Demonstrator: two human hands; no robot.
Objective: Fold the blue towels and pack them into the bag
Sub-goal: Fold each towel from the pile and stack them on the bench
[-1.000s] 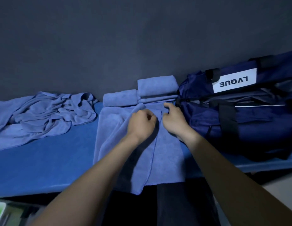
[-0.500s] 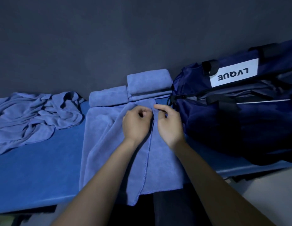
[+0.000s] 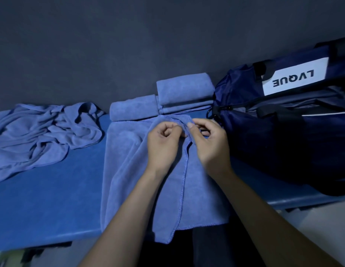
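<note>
A blue towel (image 3: pixel 127 170) lies spread on the blue table (image 3: pixel 48 205), its near end hanging over the front edge. A folded-over flap runs down its middle. My left hand (image 3: pixel 164 145) and my right hand (image 3: pixel 210 145) sit side by side at the towel's far edge, each pinching the flap's top corner. Two folded blue towels (image 3: pixel 133 107) (image 3: pixel 184 88) rest behind, against the wall. A navy duffel bag (image 3: pixel 283 132) with a white "LVQUE" label stands open on the right, close to my right hand.
A crumpled heap of blue towels (image 3: pixel 42 135) lies at the left of the table. A dark wall (image 3: pixel 148 45) runs right behind the table. Pale floor (image 3: pixel 321 224) shows at the lower right, below the table's front edge.
Both hands have stayed at the towel's far edge, and my fingers have shifted along the flap's corner. My view has drifted, so the bag sits further right.
</note>
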